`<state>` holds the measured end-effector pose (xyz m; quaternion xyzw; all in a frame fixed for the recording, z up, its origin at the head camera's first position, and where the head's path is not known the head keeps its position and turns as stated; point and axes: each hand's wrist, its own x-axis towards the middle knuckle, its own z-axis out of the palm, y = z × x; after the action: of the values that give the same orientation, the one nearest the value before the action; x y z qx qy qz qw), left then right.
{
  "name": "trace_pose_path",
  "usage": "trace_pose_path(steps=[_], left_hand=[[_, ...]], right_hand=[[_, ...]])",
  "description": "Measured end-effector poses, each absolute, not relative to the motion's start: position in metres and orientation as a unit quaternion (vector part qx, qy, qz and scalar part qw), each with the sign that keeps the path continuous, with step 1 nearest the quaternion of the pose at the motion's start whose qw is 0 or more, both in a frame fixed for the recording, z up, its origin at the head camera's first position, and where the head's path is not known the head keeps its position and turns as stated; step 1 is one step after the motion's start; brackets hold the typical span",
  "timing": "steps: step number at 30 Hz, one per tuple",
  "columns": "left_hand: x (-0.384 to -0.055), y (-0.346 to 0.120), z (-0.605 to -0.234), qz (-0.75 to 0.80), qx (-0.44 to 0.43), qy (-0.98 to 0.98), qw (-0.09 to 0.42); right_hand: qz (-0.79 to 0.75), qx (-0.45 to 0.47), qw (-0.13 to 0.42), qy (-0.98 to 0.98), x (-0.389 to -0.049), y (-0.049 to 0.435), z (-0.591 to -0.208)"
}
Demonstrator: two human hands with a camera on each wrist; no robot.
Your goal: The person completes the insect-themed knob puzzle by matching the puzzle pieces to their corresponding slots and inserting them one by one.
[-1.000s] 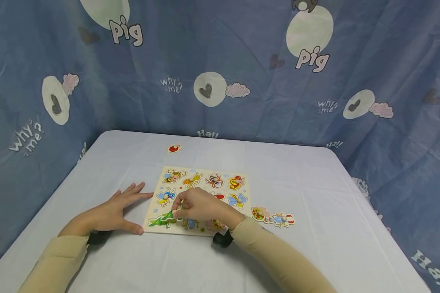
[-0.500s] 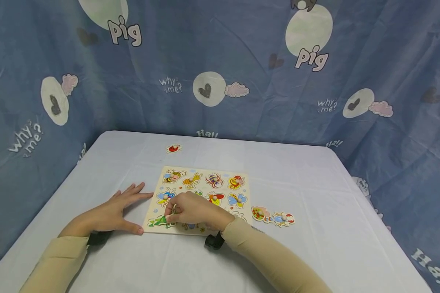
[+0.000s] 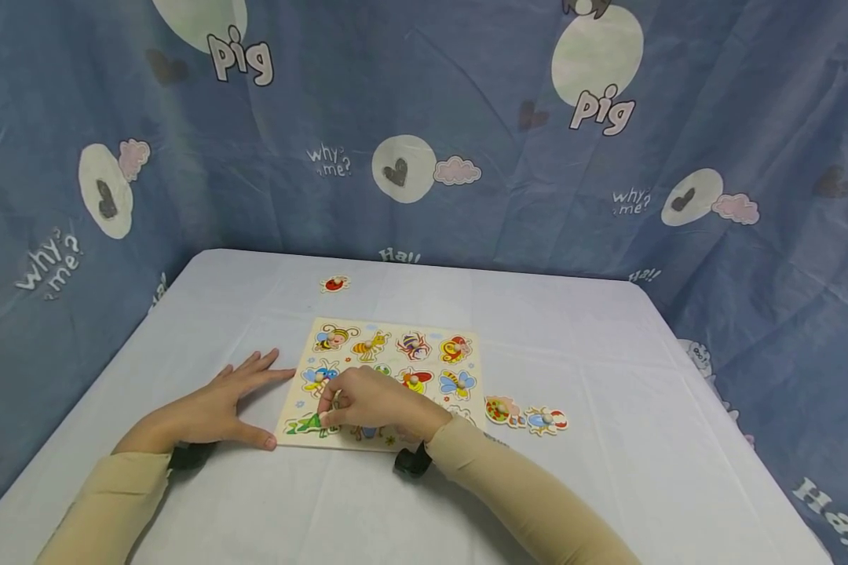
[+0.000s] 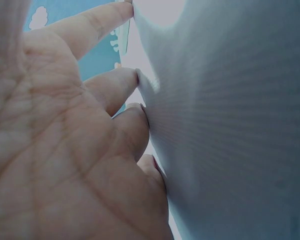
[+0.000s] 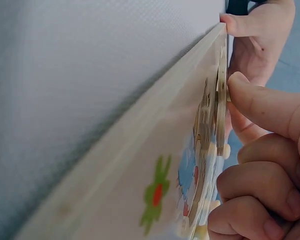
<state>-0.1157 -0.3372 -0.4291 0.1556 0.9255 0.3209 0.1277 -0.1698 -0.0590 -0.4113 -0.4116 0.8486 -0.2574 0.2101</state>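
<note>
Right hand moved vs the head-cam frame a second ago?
Yes: left. In the head view, the right hand has shifted toward the left edge of the puzzle board, and more of the red-winged insect piece now shows.

A blue curtain [image 3: 283, 212] hangs in loose folds behind the white-covered table [image 3: 678, 439] and around its left and right sides, printed with 2 "pig" words [image 3: 240, 56], 3 "why me?" captions [image 3: 329, 160] and 3 pink clouds [image 3: 458, 170].

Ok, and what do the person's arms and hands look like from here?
Plain, beige long sleeves cover the visible forearms. The hands are bare, without gloves. A small black device shows by each sleeve's end.
</note>
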Motion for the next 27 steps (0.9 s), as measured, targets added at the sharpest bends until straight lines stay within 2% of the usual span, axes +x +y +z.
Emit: trace_pose_path(steps=[27], left_hand=[[-0.1143,-0.3367,-0.4270,0.310,0.160,0.930,0.120]], right_hand=[[-0.271,-0.424,0.216,0.837,-0.1719,-0.0587,-0.4087]])
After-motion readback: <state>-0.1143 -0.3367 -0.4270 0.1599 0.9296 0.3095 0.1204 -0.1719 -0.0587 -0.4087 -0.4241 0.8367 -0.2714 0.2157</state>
